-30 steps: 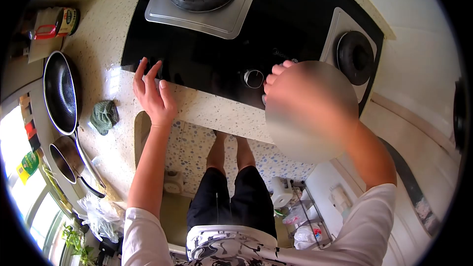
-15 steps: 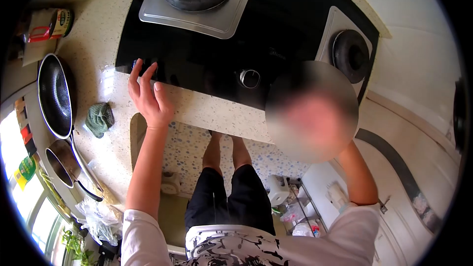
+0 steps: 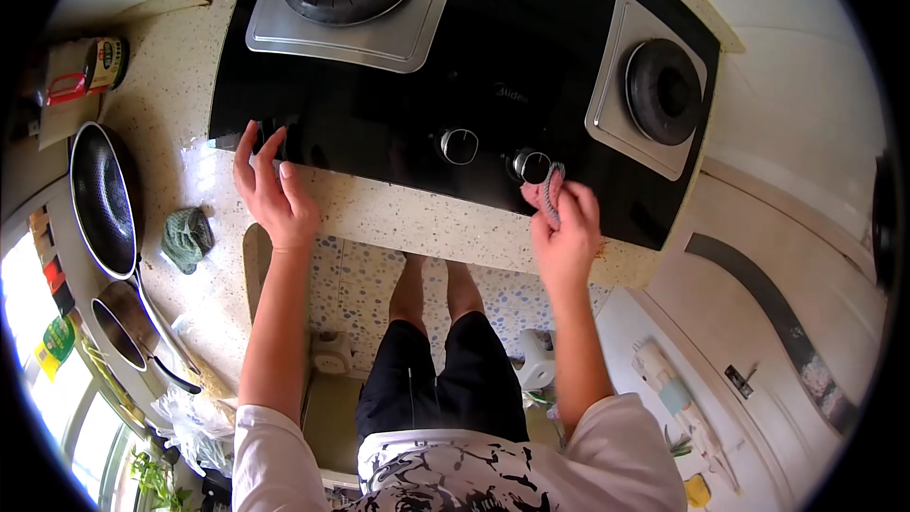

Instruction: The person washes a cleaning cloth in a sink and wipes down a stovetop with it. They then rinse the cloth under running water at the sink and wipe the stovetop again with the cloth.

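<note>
On black-glass hob (image 3: 550, 47), five o'clock, right hand (image 3: 569, 225) grasps pink-grey cloth (image 3: 552, 192) by round silver-rimmed knob (image 3: 533, 167); left hand (image 3: 277, 204) released, second knob (image 3: 460, 146) untouched.

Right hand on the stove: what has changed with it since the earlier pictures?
The right hand has drawn back toward the person, to the stove's front edge, uncovering the right knob. It now visibly pinches a pink-and-grey cloth; blur earlier hides whether it already held it. The left hand stayed at the stove's front edge, and the frying pan and green cloth stayed put.
</note>
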The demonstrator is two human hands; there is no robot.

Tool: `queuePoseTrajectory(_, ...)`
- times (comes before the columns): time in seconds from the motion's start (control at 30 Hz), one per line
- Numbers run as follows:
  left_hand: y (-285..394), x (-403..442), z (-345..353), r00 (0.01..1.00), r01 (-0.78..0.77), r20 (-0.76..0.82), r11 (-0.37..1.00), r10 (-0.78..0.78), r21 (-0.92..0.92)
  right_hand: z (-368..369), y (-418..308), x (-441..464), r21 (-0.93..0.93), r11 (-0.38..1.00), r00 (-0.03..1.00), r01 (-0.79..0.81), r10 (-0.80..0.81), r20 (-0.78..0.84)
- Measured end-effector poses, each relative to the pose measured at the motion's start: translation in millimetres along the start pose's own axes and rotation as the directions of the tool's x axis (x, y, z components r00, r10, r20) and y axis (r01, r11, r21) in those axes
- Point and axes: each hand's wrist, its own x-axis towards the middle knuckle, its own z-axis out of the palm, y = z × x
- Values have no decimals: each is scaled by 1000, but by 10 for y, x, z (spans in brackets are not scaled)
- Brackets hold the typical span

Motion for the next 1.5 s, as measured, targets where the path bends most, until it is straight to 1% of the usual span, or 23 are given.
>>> queuePoseTrajectory(0.17, 5, 4, 6, 1000, -11, -9, 1000, 10, -1, 211, -309, -164, 35, 998, 996, -49, 52, -75)
queuePoseTrajectory(0.33, 4, 7, 10, 1000, -11, -12, 1000, 11, -10, 406, -518, -87, 31, 999, 994, 30, -26, -109)
queuePoseTrajectory(0.43, 4, 2, 9, 1000, -8, -11, 1000, 8, -13, 458, -662, -39, 72, 996, 997, 60, -56, -57)
queuePoseTrajectory(0.47, -4, -1, 9, 1000, -5, -8, 1000, 5, -11, 452, -676, -38, 124, 987, 995, 99, -99, -7)
queuePoseTrajectory(0.5, -7, 1, 7, 1000, -1, -6, 1000, 1, -10, 422, -676, -48, 285, 958, 996, 39, -62, 71)
queuePoseTrajectory(0.6, -23, -5, -3, 1000, -2, -6, 1000, 2, -23, 183, -623, -38, 672, 702, 945, -236, 3, 328)
queuePoseTrajectory(0.67, -23, 5, -11, 1000, -9, -15, 1000, 9, -21, -180, -534, 174, 784, 316, 843, -535, 142, 518)
queuePoseTrajectory(0.7, -19, 3, -14, 1000, -13, -18, 1000, 12, -22, -327, -433, 313, 805, 202, 828, -557, 202, 523)
queuePoseTrajectory(0.73, -16, 4, -14, 1000, -8, -22, 1000, 7, -30, -422, -265, 451, 820, 204, 839, -535, 239, 488)
queuePoseTrajectory(0.77, -3, -4, -26, 1000, 4, -12, 1000, -5, -26, -494, -332, 689, 811, 282, 843, -513, 344, 414)
queuePoseTrajectory(0.8, 11, -1, -34, 1000, 14, -4, 1000, -15, -20, -451, -311, 923, 838, 310, 877, -450, 331, 348)
queuePoseTrajectory(0.87, 19, 2, -41, 999, 36, 6, 999, -36, -16, -319, -254, 1447, 625, 703, 937, -339, 197, 287)
queuePoseTrajectory(0.9, 19, 1, -49, 999, 39, 5, 999, -38, -17, -221, -307, 1653, 489, 814, 939, -313, 190, 286)
queuePoseTrajectory(0.97, 19, 1, -44, 999, 42, 7, 999, -42, -24, 5, -384, 1945, 439, 863, 906, -248, 47, 420)
queuePoseTrajectory(1.0, 11, -3, -39, 999, 50, 11, 998, -50, -27, 223, -307, 2009, 401, 911, 908, -93, -87, 409)
queuePoseTrajectory(1.03, 7, -2, -42, 999, 47, 11, 999, -46, -27, 333, -375, 2032, 359, 931, 888, 66, -219, 405)
queuePoseTrajectory(1.1, 2, -6, -42, 999, 40, 13, 999, -39, -27, 462, -616, 1920, 411, 906, 854, 97, -288, 434)
queuePoseTrajectory(1.13, 6, -1, -37, 999, 31, -8, 999, -31, -33, 473, -801, 1847, 451, 892, 818, 20, -274, 505)
queuePoseTrajectory(1.2, 19, 15, -12, 999, 12, -41, 999, -14, -51, 626, -957, 1723, 450, 870, 734, 203, -440, 518)
queuePoseTrajectory(1.23, 25, 13, -14, 999, 17, -37, 998, -20, -55, 701, -1034, 1640, 533, 832, 702, 156, -473, 533)
queuePoseTrajectory(1.3, 32, 16, -17, 999, 29, -34, 998, -31, -60, 810, -1152, 1460, 353, 800, 617, 486, -600, 509)
queuePoseTrajectory(1.37, 30, 12, -28, 999, 38, -33, 998, -40, -51, 888, -1171, 1214, 426, 714, 546, 555, -700, 461)
queuePoseTrajectory(1.5, 6, 1, -25, 1000, 23, -16, 999, -24, -48, 662, -1096, 749, 385, 701, 530, 601, -710, 464)
